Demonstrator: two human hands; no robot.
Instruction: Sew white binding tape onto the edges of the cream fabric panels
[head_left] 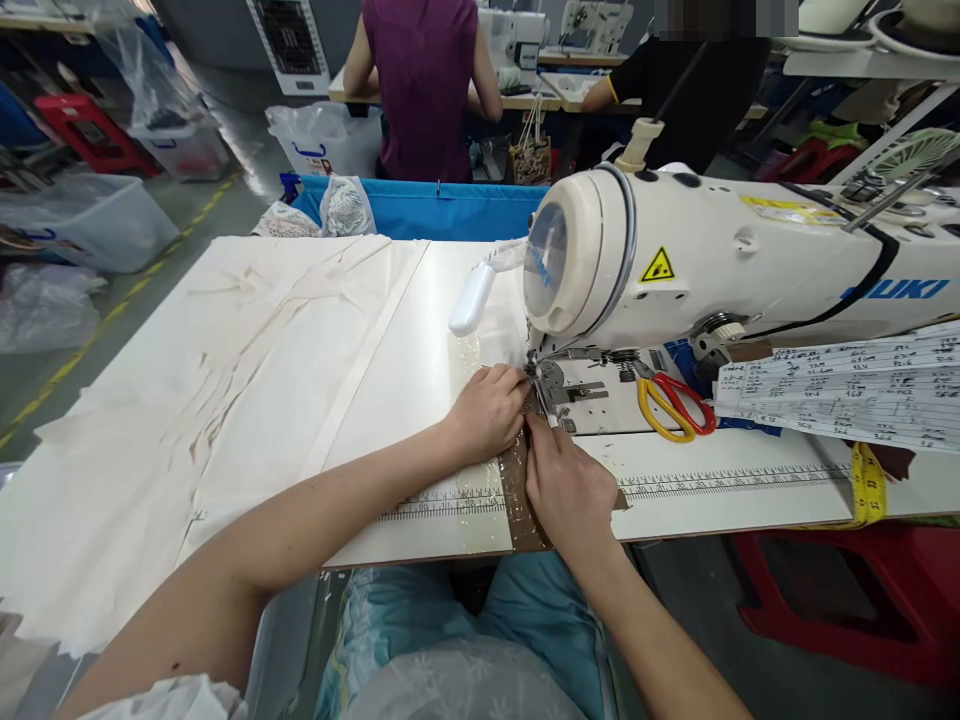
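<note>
My left hand [491, 412] lies beside the needle area of a white sewing machine [600, 250]. Its fingers are bent and pressed together at the presser foot [541, 385]. Just in front of the foot, my right hand [568, 482] is closed, thumb and fingertips together. Whatever the fingertips hold is small and mostly hidden. A brown, shiny strip [519, 500] runs under and between both hands to the table's front edge; I cannot tell whether it is tape or material. Scissors with red and yellow handles [673, 405] lie right of the needle plate.
Cream fabric pieces [247, 370] spread over the table's left side. A white oblong lamp [472, 298] hangs left of the machine head. Paper strips with handwriting [840, 385] and a yellow tape measure [868, 485] are at right. Behind a blue cloth bin [450, 208], two people sit.
</note>
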